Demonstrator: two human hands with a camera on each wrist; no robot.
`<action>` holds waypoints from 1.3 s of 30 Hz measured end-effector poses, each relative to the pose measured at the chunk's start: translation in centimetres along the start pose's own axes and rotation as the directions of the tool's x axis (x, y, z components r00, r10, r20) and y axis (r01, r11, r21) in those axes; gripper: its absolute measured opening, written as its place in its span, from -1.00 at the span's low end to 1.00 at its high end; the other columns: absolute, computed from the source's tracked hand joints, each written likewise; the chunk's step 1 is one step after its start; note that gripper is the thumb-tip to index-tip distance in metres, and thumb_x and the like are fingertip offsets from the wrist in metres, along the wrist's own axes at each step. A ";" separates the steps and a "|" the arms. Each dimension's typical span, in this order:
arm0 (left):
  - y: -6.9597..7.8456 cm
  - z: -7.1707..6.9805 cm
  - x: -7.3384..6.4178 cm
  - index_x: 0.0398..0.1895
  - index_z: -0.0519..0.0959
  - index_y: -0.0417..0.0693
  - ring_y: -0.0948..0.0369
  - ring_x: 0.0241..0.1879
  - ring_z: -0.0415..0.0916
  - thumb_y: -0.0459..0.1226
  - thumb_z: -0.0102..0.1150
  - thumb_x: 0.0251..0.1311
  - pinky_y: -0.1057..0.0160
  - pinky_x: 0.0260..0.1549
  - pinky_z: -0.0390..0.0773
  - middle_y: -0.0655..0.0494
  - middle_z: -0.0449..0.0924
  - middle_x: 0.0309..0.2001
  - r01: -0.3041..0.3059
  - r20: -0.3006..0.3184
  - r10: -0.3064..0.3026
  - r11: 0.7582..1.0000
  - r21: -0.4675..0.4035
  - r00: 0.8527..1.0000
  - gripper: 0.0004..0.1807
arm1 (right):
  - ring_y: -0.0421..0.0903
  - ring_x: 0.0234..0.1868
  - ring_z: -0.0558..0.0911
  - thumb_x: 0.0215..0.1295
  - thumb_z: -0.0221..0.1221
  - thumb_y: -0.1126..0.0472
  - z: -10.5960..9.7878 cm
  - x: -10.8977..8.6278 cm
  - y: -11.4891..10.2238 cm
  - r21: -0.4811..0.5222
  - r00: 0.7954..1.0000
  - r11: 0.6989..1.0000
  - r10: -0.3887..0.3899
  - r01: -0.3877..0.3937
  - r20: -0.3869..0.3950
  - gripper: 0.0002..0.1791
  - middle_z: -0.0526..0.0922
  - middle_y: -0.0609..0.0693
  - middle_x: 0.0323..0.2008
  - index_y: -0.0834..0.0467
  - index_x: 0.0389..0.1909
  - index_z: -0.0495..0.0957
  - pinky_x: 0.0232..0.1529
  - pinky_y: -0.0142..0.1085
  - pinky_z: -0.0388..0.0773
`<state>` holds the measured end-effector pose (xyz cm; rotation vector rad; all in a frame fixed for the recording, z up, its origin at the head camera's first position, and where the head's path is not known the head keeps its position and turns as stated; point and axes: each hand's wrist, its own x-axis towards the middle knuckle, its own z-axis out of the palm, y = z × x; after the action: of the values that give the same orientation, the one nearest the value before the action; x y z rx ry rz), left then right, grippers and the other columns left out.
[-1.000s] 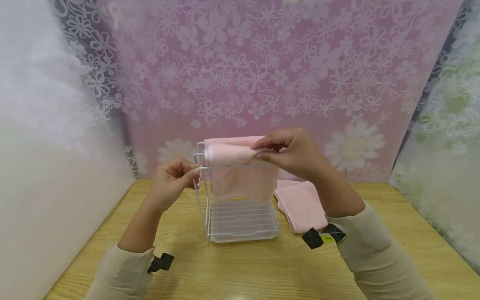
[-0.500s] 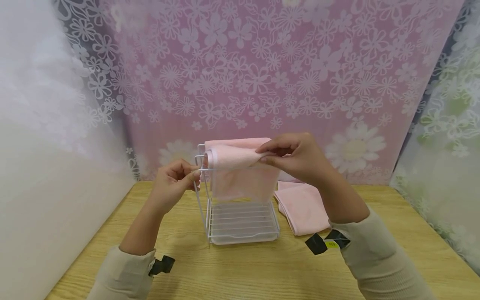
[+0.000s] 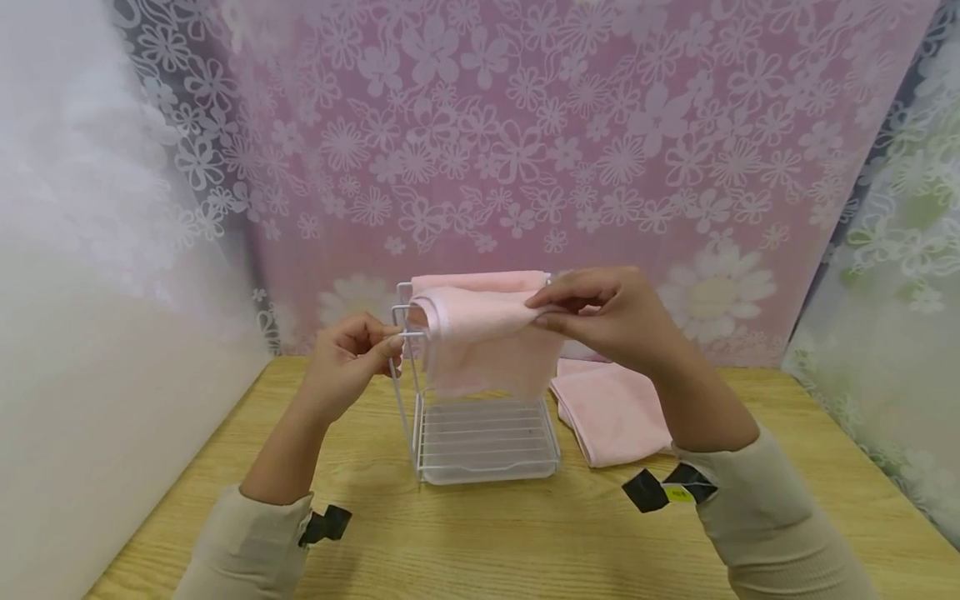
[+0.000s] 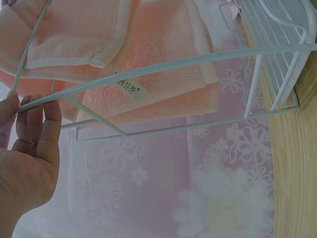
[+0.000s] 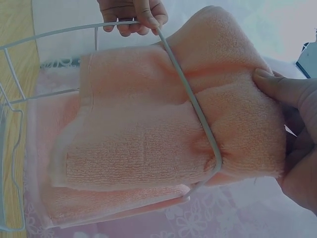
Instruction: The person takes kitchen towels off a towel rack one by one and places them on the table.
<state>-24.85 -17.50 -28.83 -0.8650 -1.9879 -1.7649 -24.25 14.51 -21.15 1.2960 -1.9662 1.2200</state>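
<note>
A white wire rack (image 3: pixel 491 479) stands upright on the table. My left hand (image 3: pixel 348 362) pinches its top front left corner between thumb and fingers. My right hand (image 3: pixel 611 312) pinches the upper fold of a pink towel (image 3: pixel 487 317) near its right end. That towel bulges above the front top bar, and its lower part hangs inside the rack. In the right wrist view the bar (image 5: pixel 190 96) crosses in front of the cloth. Another pink towel (image 3: pixel 480 281) hangs over the rear bar. A printed label (image 4: pixel 131 89) shows on a towel in the left wrist view.
Folded pink towels (image 3: pixel 615 417) lie on the wooden table (image 3: pixel 465 542) to the right of the rack. A pale tray (image 3: pixel 480 417) lies under the rack's bottom wires. A pink floral curtain (image 3: pixel 525 150) stands behind, with a white panel (image 3: pixel 120 292) at the left.
My right hand has shifted slightly right, drawing the towel's fold with it. The fold now covers much more of the front bar in the head view. My left hand has kept its pinch on the corner.
</note>
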 end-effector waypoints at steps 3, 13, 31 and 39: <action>0.0 0.0 0.0 -0.36 0.52 -0.41 0.13 -0.57 0.58 -0.51 0.15 0.29 0.22 -0.49 0.69 -0.17 0.54 -0.50 0.003 0.001 -0.003 1.000 -0.003 1.000 -0.92 | -0.20 -0.50 0.50 -0.06 0.37 0.62 -0.1 -0.1 -0.2 -0.017 1.000 1.000 -0.002 0.002 0.000 -0.73 0.72 -0.06 -0.39 0.26 -0.35 0.74 -0.61 -0.44 0.35; 0.3 0.2 0.0 -0.42 0.49 -0.42 0.17 -0.56 0.58 -0.53 0.15 0.27 0.25 -0.50 0.68 -0.04 0.56 -0.52 0.023 -0.006 -0.023 1.000 -0.005 1.000 -0.89 | -0.22 -0.48 0.51 -0.08 0.38 0.63 -0.6 -0.4 -0.9 -0.036 1.000 0.999 -0.016 0.015 -0.023 -0.72 0.71 -0.06 -0.40 0.26 -0.35 0.74 -0.61 -0.46 0.31; 0.2 0.2 0.1 -0.41 0.50 -0.41 0.15 -0.55 0.57 -0.53 0.15 0.27 0.25 -0.50 0.68 -0.16 0.55 -0.52 0.004 0.010 -0.003 1.000 -0.012 1.000 -0.90 | -0.20 -0.44 0.57 0.04 0.39 0.48 -2.3 -1.5 -1.7 0.021 0.989 0.991 -0.130 0.132 -0.064 -0.86 0.72 0.03 -0.37 0.33 -0.33 0.72 -0.47 -0.51 0.48; 0.3 0.1 0.2 -0.38 0.51 -0.42 0.13 -0.55 0.57 -0.54 0.15 0.26 0.26 -0.50 0.67 -0.11 0.55 -0.51 0.006 0.012 -0.006 1.000 -0.030 1.000 -0.93 | -0.21 -0.47 0.52 0.16 0.38 0.18 -3.0 -2.0 -2.0 0.024 0.982 0.985 -0.166 0.169 -0.086 -0.75 0.73 -0.02 -0.34 0.33 -0.33 0.73 -0.54 -0.50 0.37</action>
<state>-24.79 -17.31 -28.52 -0.8823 -1.9786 -1.8009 -21.83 17.72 -20.41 1.3729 -1.7483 1.2068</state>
